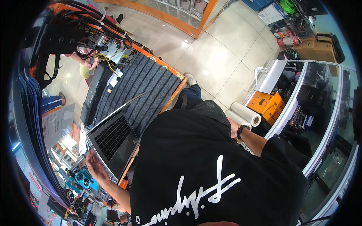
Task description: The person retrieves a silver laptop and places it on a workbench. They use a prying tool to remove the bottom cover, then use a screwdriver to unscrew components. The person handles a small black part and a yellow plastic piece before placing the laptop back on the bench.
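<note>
An open silver laptop (113, 137) with black keys lies at a slant on the near part of a ribbed grey mat (139, 79), its screen seen nearly edge-on. Beside the laptop's left edge is my left hand (96, 167), fingers apart and slightly curved; whether it touches the edge is unclear. My right hand (233, 128), with a dark watch at the wrist, is down by my right hip against dark mesh-like material, its fingers mostly hidden. My black shirt fills much of the lower middle.
Cables and an open computer power unit (128, 56) top the bench's far end. Another person's arm (85, 60) shows beyond it. At right are a glass counter (335, 71), an orange box (266, 103), white rolls (241, 113) and a red extinguisher (288, 40).
</note>
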### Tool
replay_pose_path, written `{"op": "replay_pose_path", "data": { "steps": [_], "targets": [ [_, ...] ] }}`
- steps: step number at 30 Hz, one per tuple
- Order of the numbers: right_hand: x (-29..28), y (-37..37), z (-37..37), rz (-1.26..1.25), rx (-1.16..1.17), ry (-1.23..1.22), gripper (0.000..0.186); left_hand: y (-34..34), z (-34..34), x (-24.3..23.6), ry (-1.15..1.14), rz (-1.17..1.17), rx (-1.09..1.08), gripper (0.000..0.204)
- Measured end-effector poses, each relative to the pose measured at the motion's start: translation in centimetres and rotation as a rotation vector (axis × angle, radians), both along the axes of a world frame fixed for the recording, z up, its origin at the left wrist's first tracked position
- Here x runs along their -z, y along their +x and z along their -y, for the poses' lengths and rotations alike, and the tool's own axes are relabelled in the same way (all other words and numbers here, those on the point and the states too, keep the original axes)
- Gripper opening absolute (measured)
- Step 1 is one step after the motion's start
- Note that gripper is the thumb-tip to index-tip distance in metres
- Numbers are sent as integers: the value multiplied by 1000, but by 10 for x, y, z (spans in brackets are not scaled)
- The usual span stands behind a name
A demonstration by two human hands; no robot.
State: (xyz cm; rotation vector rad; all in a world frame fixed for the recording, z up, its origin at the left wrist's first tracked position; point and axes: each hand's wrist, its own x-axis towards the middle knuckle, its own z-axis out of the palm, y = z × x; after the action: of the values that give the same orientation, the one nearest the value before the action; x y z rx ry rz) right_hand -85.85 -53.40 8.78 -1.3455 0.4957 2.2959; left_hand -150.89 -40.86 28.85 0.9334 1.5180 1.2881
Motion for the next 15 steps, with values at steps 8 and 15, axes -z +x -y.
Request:
{"op": "replay_pose_path", "data": {
  "steps": [8,15],
  "targets": [
    [24,5,5,-49,-47,22,46,4,3,1,-6,-42,77,74],
    [62,39,-42,202,-707,170,41,27,7,-18,-265,-172,157,70]
  ]
}}
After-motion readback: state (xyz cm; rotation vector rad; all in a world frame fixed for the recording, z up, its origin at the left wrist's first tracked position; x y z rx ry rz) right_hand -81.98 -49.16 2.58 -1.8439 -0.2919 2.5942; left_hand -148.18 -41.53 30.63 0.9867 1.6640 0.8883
